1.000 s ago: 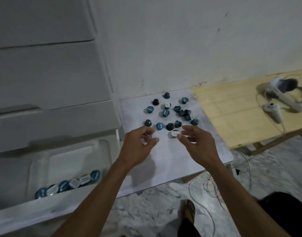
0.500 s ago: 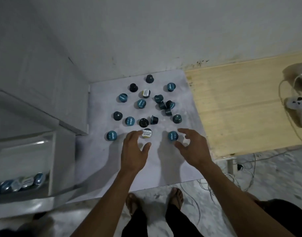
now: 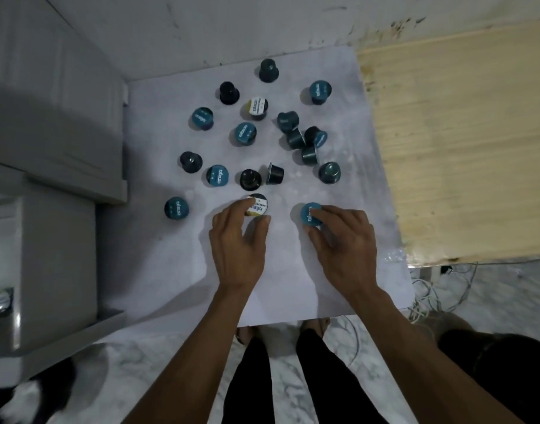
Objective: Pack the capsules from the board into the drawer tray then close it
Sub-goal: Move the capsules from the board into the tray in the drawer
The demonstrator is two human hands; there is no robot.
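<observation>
Both hands work at the near edge of the capsule scatter on the white board. The left hand pinches a white-and-yellow-lidded capsule between fingertips and thumb; the right hand pinches a blue-lidded capsule the same way, just to the 3 o'clock side of the first. The remaining capsules spread toward 12 o'clock, a tipped-over cluster lying nearer the board's 3 o'clock edge, which butts against a wooden surface. One lone blue capsule sits at 9 o'clock of the left hand, near the cabinet. Bare board lies beneath the wrists toward 6 o'clock. The drawer tray stands open at far 9 o'clock, packed capsules barely visible at the frame's edge.
</observation>
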